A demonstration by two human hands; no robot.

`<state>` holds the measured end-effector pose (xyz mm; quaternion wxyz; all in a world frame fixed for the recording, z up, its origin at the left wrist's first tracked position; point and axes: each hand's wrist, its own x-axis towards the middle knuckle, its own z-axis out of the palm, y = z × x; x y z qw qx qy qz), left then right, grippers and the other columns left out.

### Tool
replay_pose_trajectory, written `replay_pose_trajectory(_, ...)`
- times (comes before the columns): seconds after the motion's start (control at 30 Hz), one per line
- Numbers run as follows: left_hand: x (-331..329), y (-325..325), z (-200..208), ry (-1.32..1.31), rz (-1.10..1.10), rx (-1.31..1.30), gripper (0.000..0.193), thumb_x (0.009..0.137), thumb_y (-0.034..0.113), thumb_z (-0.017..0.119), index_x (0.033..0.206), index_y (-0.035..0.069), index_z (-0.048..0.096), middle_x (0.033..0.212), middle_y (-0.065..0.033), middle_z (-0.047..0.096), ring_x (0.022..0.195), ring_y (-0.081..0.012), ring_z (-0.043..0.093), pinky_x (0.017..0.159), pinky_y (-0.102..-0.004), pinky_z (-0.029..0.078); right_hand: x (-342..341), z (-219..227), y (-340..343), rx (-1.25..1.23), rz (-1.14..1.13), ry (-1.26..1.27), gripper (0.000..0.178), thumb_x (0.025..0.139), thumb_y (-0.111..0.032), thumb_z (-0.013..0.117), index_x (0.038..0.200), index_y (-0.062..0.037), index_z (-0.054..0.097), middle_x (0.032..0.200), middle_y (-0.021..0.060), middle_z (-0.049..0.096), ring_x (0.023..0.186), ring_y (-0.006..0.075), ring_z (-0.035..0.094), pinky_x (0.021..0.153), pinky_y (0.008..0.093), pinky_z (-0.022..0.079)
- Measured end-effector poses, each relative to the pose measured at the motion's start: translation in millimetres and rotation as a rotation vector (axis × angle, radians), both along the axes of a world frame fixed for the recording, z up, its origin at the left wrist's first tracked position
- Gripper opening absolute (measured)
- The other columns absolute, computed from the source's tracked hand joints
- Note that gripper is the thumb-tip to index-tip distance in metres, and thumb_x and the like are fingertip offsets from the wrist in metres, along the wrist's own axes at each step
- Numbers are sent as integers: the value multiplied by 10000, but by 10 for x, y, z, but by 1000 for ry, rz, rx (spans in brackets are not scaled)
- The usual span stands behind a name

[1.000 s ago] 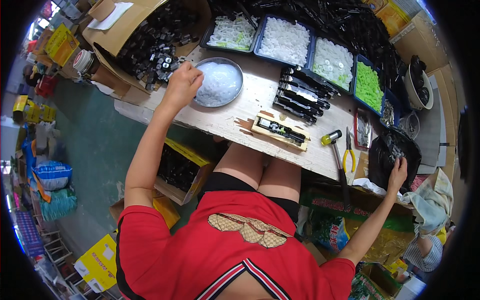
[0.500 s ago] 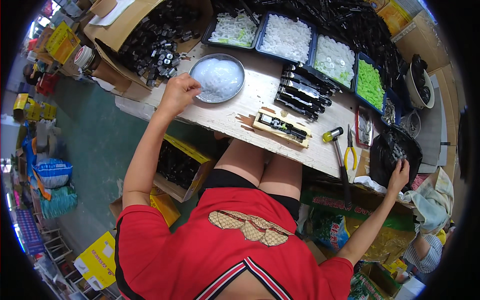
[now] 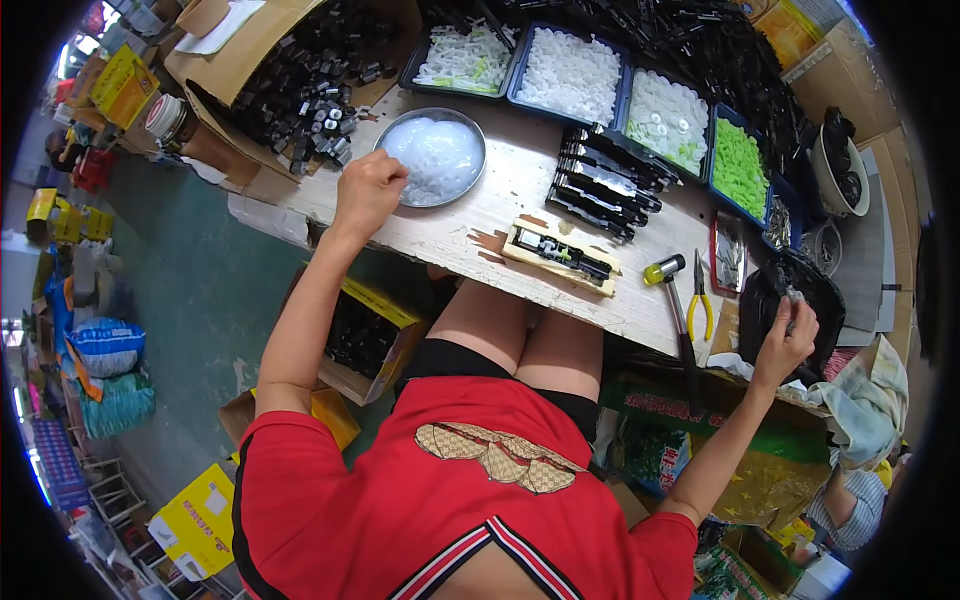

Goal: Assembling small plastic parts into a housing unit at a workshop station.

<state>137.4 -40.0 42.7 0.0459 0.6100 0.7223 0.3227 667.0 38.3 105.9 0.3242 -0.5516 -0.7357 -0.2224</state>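
Note:
My left hand (image 3: 370, 197) is closed in a pinch at the near left rim of a round metal dish (image 3: 484, 165). Cloudy white grease-like stuff (image 3: 432, 150) fills the dish, and whatever sits between those fingertips is too small to make out. On the right, my right hand (image 3: 786, 342) pinches a small grey part (image 3: 793, 296) over a black plastic bag (image 3: 825, 300). Between the hands, a pale wooden holder (image 3: 515, 250) cradles a black mechanism (image 3: 570, 255) with white and green pieces. Several black slotted assemblies (image 3: 610, 185) lie stacked behind it.
A hammer (image 3: 672, 275) and yellow-handled pliers (image 3: 700, 310) lie near the table's (image 3: 400, 240) right front edge. Blue trays hold white pieces (image 3: 570, 75) and green pieces (image 3: 740, 165) along the back. A cardboard box (image 3: 215, 60) of black parts stands back left.
My left hand has shifted slightly right and turned, its fingers curling more tightly beside the dish. My right hand has moved a little left and up, its fingers now closed on a grey part.

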Motion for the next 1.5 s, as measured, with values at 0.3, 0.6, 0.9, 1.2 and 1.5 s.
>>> replay_pose_trajectory(0.3,-10,-19,-51,-65,24,10,82,671,54,673,752,43,664,731,-89,612,626,-215,598,581,-313,463,-685,-52,-135,-239,242,188,140,847,-106,558,965,-31,575,920,95,569,880,255,529,751,336,369)
replay_pose_trajectory(0.6,310,-105,197,-1092,8,66,125,781,54,648,882,-20,644,695,-26,596,581,-82,543,487,-197,425,-1616,-200,-439,-525,629,324,179,755,-28,604,933,-29,593,867,102,547,823,258,515,763,349,361)
replay_pose_trajectory(0.9,966,-61,258,-1381,-255,50,140,807,63,633,913,-28,634,709,-50,615,606,-89,579,490,-205,461,-2246,-229,-463,-482,805,280,172,734,-110,634,899,-76,596,782,47,521,763,225,491,680,348,317)
replay_pose_trajectory(1.2,1154,-23,235,-1407,-294,11,135,803,58,637,909,-26,637,698,-56,616,594,-86,579,466,-205,471,-2216,-243,-441,-480,768,306,149,742,-138,645,869,-69,606,769,36,525,752,207,494,675,337,307)
replay_pose_trajectory(1.5,1218,-24,232,-1383,-316,21,118,796,43,641,894,-23,644,730,-56,617,599,-86,576,461,-199,463,-2178,-192,-442,-469,755,254,158,743,-142,647,879,-77,602,788,30,520,755,200,483,690,344,298)
